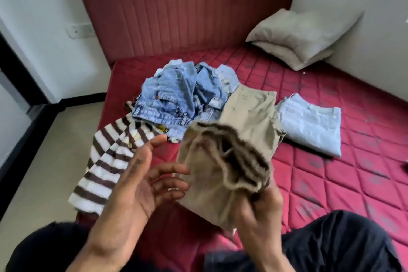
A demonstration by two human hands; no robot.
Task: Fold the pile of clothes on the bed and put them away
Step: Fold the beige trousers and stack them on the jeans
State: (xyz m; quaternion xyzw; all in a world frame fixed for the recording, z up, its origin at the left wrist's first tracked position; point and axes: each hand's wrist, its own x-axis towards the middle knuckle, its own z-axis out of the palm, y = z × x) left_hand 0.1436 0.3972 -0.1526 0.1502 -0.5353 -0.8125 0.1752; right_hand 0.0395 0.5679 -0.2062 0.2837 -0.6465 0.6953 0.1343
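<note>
Right hand grips beige garment, left hand released; folded pale jeans done, denim pile remains mid-mattress.

The right hand has its fingertips buried in the folds of the bunched beige fabric garment, whose raised edge is smeared by motion blur. That garment covers the near end of the flat khaki trousers. Left of the trousers, the heap of faded blue denim hides the far part of the brown-and-white striped knit. Both forearms and the dark-clothed knees are cut off by the bottom edge.
</note>
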